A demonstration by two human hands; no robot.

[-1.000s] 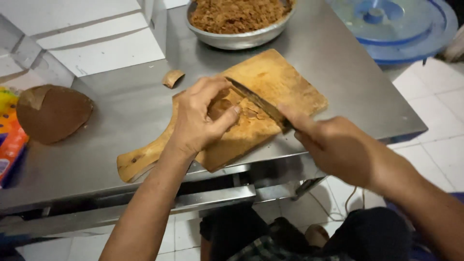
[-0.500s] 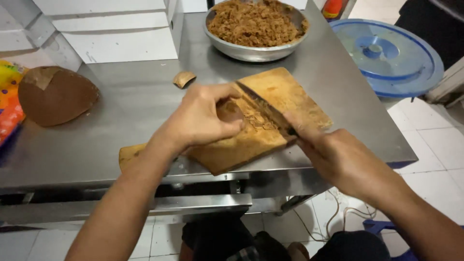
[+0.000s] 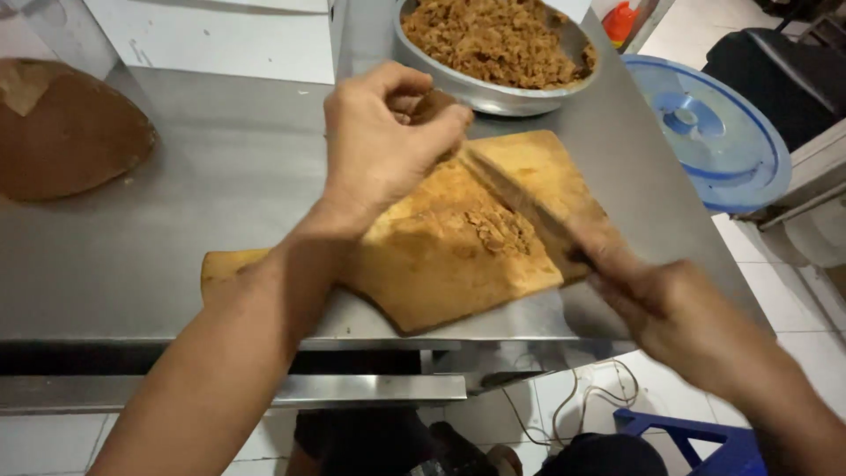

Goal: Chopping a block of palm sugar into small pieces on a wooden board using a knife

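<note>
My left hand (image 3: 383, 141) is raised above the far edge of a wooden cutting board (image 3: 441, 264), fingers pinched on a small brown chunk (image 3: 432, 106). My right hand (image 3: 679, 313) grips the handle of a knife (image 3: 520, 203), whose blade lies slanted across the board. A small heap of brown shavings (image 3: 498, 227) sits on the board beside the blade. The board rests on a steel table (image 3: 159, 256).
A metal bowl (image 3: 493, 92) full of brown shredded material stands at the table's far edge. A large dark brown block (image 3: 66, 132) lies at the far left. A blue round lid (image 3: 709, 132) sits off the table at right. White tiled floor lies below.
My left hand has lifted off the board toward the bowl, now pinching a brown chunk. The view has moved closer. The knife stays on the board.
</note>
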